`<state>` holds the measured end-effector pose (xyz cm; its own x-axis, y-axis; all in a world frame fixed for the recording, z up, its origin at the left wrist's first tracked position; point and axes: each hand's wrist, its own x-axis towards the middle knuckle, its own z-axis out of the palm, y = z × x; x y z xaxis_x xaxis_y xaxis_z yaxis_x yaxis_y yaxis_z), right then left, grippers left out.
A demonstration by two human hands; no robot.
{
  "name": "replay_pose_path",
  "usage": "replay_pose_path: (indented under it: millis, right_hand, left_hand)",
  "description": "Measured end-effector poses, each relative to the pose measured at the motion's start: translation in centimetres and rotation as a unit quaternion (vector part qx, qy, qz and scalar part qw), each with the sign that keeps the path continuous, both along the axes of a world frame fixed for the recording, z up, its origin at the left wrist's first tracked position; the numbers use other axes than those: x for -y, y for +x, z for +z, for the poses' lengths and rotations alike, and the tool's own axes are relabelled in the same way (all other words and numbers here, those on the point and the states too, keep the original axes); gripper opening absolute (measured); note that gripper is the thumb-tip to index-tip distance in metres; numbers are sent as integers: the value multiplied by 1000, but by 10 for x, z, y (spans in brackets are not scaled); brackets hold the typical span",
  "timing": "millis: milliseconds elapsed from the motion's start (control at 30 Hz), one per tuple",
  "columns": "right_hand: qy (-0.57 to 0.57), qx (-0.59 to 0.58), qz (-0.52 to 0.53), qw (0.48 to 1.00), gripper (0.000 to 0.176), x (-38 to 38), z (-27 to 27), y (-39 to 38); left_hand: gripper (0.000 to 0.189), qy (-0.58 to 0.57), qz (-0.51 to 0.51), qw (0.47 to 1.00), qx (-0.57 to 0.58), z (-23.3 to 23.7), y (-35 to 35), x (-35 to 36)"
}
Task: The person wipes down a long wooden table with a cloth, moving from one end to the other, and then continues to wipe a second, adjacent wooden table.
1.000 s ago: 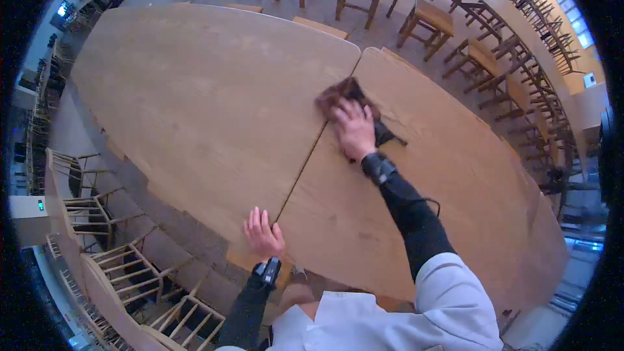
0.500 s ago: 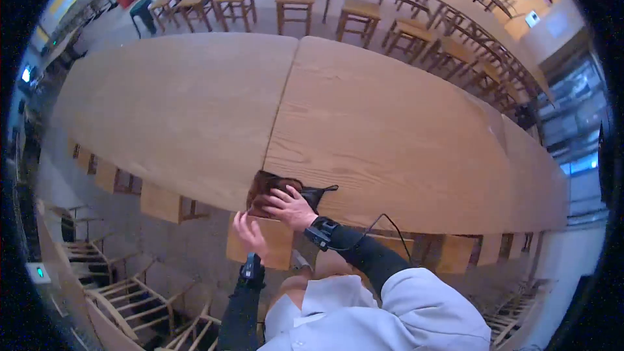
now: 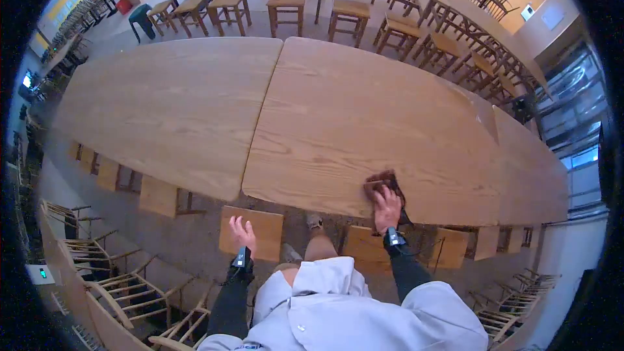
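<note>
A dark brown cloth (image 3: 379, 182) lies bunched on the wooden table (image 3: 312, 149), close to its near edge. My right hand (image 3: 388, 207) is on top of it, fingers bent over the cloth and pressing it to the tabletop. A black end of the cloth hangs beside the wrist. Off the table, above a wooden stool (image 3: 253, 224), my left hand (image 3: 243, 234) is held up with its fingers apart and nothing in it. Each wrist wears a small strapped-on device.
A seam (image 3: 262, 117) divides the tabletop into sections. Several stools (image 3: 286, 10) line the far side beside another long table. More stools (image 3: 159, 196) are tucked under the near edge. Wooden chair frames (image 3: 133, 299) stand behind me at the left, and windows (image 3: 578, 130) are at the right.
My right hand has moved right along the table with the cloth. My left hand, formerly close to the cloth, is now apart from it. My view has shifted to the right.
</note>
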<state>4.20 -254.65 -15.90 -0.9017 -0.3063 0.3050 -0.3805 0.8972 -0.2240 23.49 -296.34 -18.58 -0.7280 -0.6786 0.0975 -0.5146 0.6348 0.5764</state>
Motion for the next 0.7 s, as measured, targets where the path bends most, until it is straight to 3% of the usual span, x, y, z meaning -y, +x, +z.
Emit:
replay_pose_path:
  millis: [100,167,200,233,300,333,367,400,433,467,500,533,567,600,633,700]
  right_hand:
    - [-74,51,-69,994,43,-37,0,-3]
    - [-279,106,-120,947,39,-55,-45,-21]
    - [-477,200,-197,833,34,-37,-14,-26]
    - [-613,303,-148,714,36,-42,-11,-38]
    - [-745,423,-29,516,41,-6,31,-35]
    - [-742,429,-22,514,41,12,46,-28]
    - [-666,420,19,617,42,28,60,-21]
    - [-578,401,62,708,43,45,71,-14]
    - [-577,406,70,705,43,68,79,-6]
    - [-526,361,98,763,42,92,87,-1]
    - [-472,313,126,815,42,113,93,5]
    - [-470,319,132,812,42,131,100,9]
    - [-649,509,90,559,41,148,105,10]
    - [-739,632,31,232,40,157,108,11]
    - [-734,637,33,231,40,162,109,17]
    - [-595,578,146,539,40,172,111,25]
  left_hand:
    - [32,30,-25,998,-41,3,-15,-3]
    - [30,42,-50,994,-83,12,-28,-4]
    - [28,54,-74,990,-111,20,-33,-10]
    - [27,102,-88,985,-107,27,-40,-15]
    - [27,198,-98,969,-111,38,-61,-33]
    - [28,248,-94,957,-118,38,-69,-46]
    - [31,341,-115,925,-122,45,-79,-60]
    - [35,523,-77,846,-66,60,-89,-73]
    - [36,621,-58,779,-60,78,-93,-80]
    - [38,711,-38,700,-55,95,-96,-85]
    - [38,709,-30,702,-60,104,-96,-86]
    - [40,757,-63,645,-79,113,-95,-86]
    - [41,800,-97,584,-97,118,-92,-84]
    - [38,712,-109,687,-98,124,-90,-85]
    - [38,711,-104,688,-103,119,-85,-80]
    - [34,649,-35,744,-159,94,-76,-67]
